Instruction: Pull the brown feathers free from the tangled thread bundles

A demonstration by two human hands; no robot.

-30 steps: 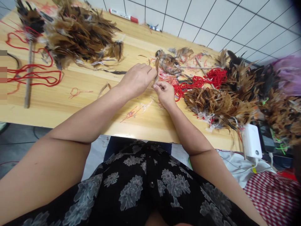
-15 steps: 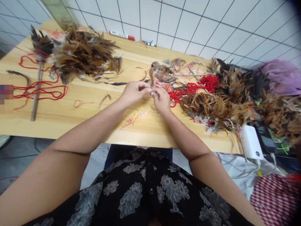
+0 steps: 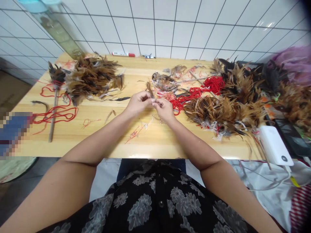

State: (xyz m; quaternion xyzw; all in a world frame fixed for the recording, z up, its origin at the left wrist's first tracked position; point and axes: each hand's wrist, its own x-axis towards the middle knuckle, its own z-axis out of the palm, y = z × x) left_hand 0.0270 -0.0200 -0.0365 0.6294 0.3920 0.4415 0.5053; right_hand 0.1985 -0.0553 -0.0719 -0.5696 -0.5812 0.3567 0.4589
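Observation:
My left hand (image 3: 138, 104) and my right hand (image 3: 164, 109) meet fingertip to fingertip over the middle of a wooden table (image 3: 155, 142). Between them they pinch a small brown feather (image 3: 149, 89) that sticks up from the left fingers. Whether a thread is also held I cannot tell. A tangle of red string (image 3: 194, 94) lies just right of my right hand. A heap of brown feathers (image 3: 218, 111) sits further right.
Another feather pile (image 3: 93, 76) and a stick with feathers bound on top (image 3: 54, 100) lie at the left, with red cord loops (image 3: 54, 113). A white power bank (image 3: 275, 145) sits at the right edge. A red marker (image 3: 123, 54) lies by the tiled wall.
The camera has tilted up, showing more wall. My hands have drawn closer together and toward me, still pinching the feather.

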